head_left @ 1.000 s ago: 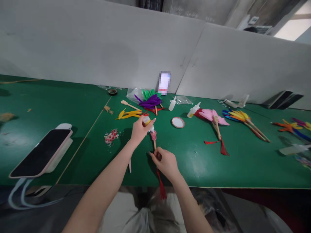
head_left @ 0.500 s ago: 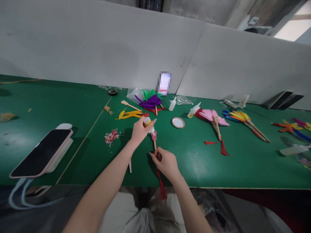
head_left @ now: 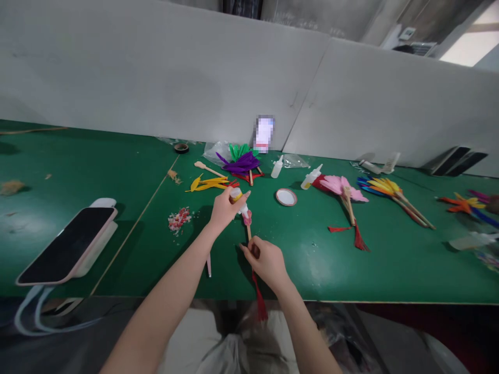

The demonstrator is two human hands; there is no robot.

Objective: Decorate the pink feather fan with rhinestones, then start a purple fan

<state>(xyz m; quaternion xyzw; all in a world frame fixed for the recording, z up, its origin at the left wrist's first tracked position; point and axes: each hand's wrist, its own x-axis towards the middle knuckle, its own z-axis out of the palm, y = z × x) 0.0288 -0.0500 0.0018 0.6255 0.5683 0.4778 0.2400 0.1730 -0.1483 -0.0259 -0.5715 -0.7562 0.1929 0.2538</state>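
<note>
My left hand (head_left: pixel 228 209) is closed round a small glue bottle (head_left: pixel 236 195), tipped with its nozzle downward. The nozzle end meets the pinkish-red head of a wooden fan handle (head_left: pixel 249 232). My right hand (head_left: pixel 267 259) pinches that handle lower down, just above the table. A red tassel (head_left: pixel 260 301) hangs from the handle's lower end, over the table edge. Left of my left hand lies a pile of small pink and white chips (head_left: pixel 179 220). Yellow feathers (head_left: pixel 208 184) lie just beyond it. A thin pale pink strip (head_left: pixel 209 266) is partly hidden under my left forearm.
Beyond my hands are purple feathers (head_left: pixel 242 163), a glue bottle (head_left: pixel 277 167), another glue bottle (head_left: pixel 311 177) and a round white lid (head_left: pixel 286 197). A pink feather fan (head_left: pixel 339 186) and a yellow-blue one (head_left: pixel 384 187) lie right. A phone (head_left: pixel 68 244) rests at left.
My hands, the glue bottle and the handle stay almost where they were. At the far right edge, a dark shape now shows beside the colourful feathers.
</note>
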